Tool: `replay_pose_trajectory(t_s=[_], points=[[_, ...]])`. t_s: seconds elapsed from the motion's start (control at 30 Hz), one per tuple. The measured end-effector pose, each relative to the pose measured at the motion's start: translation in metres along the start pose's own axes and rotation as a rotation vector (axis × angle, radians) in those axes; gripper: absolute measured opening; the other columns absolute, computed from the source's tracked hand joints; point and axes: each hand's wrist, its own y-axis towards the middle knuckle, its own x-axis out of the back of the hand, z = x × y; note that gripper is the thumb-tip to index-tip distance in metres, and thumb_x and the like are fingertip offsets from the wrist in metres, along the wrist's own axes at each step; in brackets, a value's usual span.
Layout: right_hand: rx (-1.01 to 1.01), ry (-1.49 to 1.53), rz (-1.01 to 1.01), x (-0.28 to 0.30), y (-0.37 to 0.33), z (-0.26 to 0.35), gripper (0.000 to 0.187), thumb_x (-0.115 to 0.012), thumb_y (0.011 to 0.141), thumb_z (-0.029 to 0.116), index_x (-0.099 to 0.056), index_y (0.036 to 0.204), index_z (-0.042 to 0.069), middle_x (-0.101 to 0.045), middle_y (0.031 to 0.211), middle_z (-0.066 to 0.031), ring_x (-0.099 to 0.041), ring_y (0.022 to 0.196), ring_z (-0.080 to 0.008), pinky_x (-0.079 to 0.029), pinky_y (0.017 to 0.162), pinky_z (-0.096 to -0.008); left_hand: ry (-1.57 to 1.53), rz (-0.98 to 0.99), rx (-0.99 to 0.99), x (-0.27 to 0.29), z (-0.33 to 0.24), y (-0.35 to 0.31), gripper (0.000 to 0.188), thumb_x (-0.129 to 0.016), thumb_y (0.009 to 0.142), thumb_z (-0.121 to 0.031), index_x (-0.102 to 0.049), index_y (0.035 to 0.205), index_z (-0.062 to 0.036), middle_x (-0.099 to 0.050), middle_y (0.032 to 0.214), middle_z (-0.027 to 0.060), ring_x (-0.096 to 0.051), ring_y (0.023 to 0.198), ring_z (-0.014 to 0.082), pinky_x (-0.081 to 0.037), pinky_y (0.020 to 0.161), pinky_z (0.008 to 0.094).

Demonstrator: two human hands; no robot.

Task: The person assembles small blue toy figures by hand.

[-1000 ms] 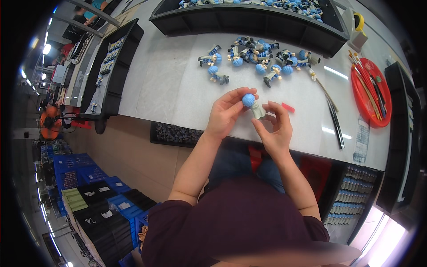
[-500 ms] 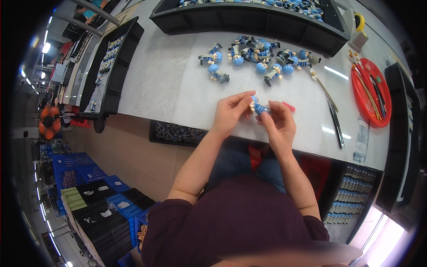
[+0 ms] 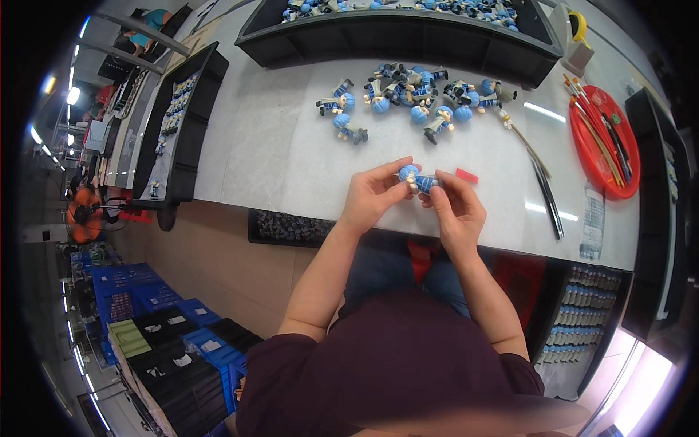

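Observation:
Above the near part of the white table, a small toy figurine (image 3: pixel 422 183) with a light-blue ribbed head and blue-and-grey clothing lies sideways between my two hands. My left hand (image 3: pixel 373 195) pinches it at the head end. My right hand (image 3: pixel 459 207) grips its lower body between thumb and fingers, partly hiding the legs. A pink-red block (image 3: pixel 467 175) lies just beyond my right fingers. Farther back, a loose heap of similar figurines (image 3: pixel 408 89) spreads over the table, some on their backs, some on their sides.
A large black tray (image 3: pixel 393 57) full of figurines stands at the back. Another black tray (image 3: pixel 195 116) with rows sits left. At right are a red dish (image 3: pixel 582 138) with brushes, loose brushes (image 3: pixel 544 189) and a tape dispenser (image 3: pixel 577 47). Below the table edge is a tray of figurines (image 3: pixel 575 313).
The figurine has turned in my fingers, so its blue head now shows more fully. My left fingers have shifted their hold on it. The whole view has tilted slightly.

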Motion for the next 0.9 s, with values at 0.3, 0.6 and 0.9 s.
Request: replay_pose_trajectory(t_s=[0.3,0.6,0.9], points=[[0.054,-0.018,0.028,0.004,-0.001,-0.002,0.024,-0.057,0.08,-0.003,-0.053,0.104,-0.006,-0.056,0.098,-0.0124,-0.058,0.084,-0.0156,-0.051,0.068,-0.0245,-0.058,0.025,-0.024,0.002,0.001,-0.002,0.04,-0.057,0.078,0.005,-0.048,0.117,0.0032,-0.056,0.108,0.0117,-0.055,0.095,0.0149,-0.046,0.081,0.0268],[0.037,-0.043,0.05,0.004,-0.001,0.001,0.024,-0.057,0.079,-0.004,-0.054,0.103,-0.006,-0.056,0.098,-0.0126,-0.058,0.083,-0.0156,-0.051,0.069,-0.0243,0.019,-0.039,-0.049,-0.006,-0.004,-0.004,0.033,-0.055,0.075,0.008,-0.051,0.107,0.0036,-0.057,0.099,0.0084,-0.054,0.089,0.012,-0.047,0.078,0.0243],[0.0,-0.044,0.046,0.002,-0.002,0.0,0.023,-0.057,0.081,-0.001,-0.053,0.103,-0.007,-0.057,0.094,-0.0118,-0.059,0.081,-0.0145,-0.052,0.067,-0.0239,0.016,-0.053,-0.087,-0.008,-0.002,-0.005,0.032,-0.054,0.073,0.008,-0.051,0.105,0.0061,-0.057,0.098,0.0103,-0.055,0.089,0.0127,-0.047,0.078,0.0253]])
